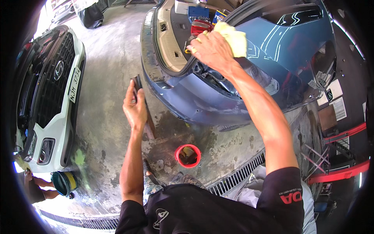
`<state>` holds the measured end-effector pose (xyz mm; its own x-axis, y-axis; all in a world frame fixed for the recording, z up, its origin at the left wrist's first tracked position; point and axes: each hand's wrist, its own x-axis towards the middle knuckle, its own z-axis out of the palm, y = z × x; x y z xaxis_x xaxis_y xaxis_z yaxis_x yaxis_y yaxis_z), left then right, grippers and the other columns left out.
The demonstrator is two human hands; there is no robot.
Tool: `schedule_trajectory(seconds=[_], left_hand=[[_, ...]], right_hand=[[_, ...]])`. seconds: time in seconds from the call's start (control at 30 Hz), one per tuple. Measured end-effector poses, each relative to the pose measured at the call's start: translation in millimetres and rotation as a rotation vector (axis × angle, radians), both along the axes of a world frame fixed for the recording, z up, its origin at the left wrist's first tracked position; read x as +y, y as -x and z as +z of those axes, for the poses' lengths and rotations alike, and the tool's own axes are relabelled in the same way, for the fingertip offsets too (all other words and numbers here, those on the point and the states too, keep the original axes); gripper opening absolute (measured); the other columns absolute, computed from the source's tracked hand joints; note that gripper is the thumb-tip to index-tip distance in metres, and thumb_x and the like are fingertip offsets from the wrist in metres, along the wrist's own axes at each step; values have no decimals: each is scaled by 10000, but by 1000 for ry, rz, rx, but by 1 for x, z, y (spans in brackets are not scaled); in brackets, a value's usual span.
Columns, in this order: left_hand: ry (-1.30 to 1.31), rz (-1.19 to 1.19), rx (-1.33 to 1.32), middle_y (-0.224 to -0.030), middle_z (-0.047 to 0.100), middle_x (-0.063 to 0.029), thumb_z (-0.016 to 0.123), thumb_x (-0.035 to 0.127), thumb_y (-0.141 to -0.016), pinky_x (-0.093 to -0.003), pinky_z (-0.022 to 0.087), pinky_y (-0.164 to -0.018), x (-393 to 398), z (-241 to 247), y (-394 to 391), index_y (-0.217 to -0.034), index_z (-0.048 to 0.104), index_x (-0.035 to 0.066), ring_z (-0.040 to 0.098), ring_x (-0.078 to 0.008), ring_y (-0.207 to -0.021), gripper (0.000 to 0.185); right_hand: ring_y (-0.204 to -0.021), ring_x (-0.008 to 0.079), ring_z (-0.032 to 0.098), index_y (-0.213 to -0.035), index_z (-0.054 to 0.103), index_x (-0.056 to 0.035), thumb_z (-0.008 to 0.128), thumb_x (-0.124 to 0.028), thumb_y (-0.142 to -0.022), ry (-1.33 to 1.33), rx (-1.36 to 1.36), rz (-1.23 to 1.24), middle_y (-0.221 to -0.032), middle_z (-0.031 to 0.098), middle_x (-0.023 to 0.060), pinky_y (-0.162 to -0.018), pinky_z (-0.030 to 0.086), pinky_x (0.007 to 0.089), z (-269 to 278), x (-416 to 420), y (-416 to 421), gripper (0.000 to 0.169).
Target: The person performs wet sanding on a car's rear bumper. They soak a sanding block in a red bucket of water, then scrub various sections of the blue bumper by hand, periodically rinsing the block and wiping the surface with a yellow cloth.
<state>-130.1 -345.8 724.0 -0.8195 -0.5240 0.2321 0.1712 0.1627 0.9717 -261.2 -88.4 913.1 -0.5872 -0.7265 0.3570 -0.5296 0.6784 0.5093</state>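
Observation:
My right hand (212, 49) grips a pale yellow cloth (233, 41), which hangs past the fingers above the rear corner of a blue car (280, 44). Below that wrist is the tail-light recess (214, 76), and the bumper (201, 101) has a dull, uneven finish. My left hand (136, 108) holds a dark, narrow block (136, 82) upright, off to the left of the bumper. A long brown strip (149, 125) shows beneath it; I cannot tell whether it is part of the block. Inside the open luggage area lies a red tail light (201, 27).
A red bucket (177, 156) with things in it stands on the stained concrete near my feet. A floor grate (233, 177) runs behind it. At left is a white vehicle (54, 149); a person (32, 185) is beside a dark bucket (60, 184). Red metal bars (340, 172) stand at right.

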Motion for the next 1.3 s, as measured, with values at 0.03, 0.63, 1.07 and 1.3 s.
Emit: schedule_trajectory(seconds=[0.03,0.63,1.07,1.3], left_hand=[[33,11,10,-1173,771,-61,705,137,-1032,-287,517,-882,-11,-2,-5,-1511,625,54,618,-99,-969,493],[473,-208,432,-1461,613,-203,773,125,-939,-489,474,-1131,113,111,5,-1476,632,116,561,-404,-1303,556],[422,70,588,-1350,646,-233,699,145,-940,-516,460,-968,237,168,80,-1395,654,121,589,-445,-1057,458],[423,1,543,-1347,637,-263,702,149,-944,-541,420,-1037,276,168,50,-1404,630,60,590,-410,-1155,474]], right_hand=[[-912,298,720,-1003,739,-90,698,-348,-1012,96,-50,102,-921,695,101,-839,581,443,-11,-2,1,261],[-967,136,678,-1187,695,-7,794,-179,-1003,1528,268,24,-1102,715,69,-841,567,291,17,116,-143,271],[-1024,170,690,-1246,682,-23,789,-235,-1014,1673,347,58,-1183,705,88,-883,597,329,46,200,-159,331],[-962,180,724,-1301,639,-28,737,-225,-1051,1794,253,144,-1166,711,108,-820,623,326,41,214,-182,333]])
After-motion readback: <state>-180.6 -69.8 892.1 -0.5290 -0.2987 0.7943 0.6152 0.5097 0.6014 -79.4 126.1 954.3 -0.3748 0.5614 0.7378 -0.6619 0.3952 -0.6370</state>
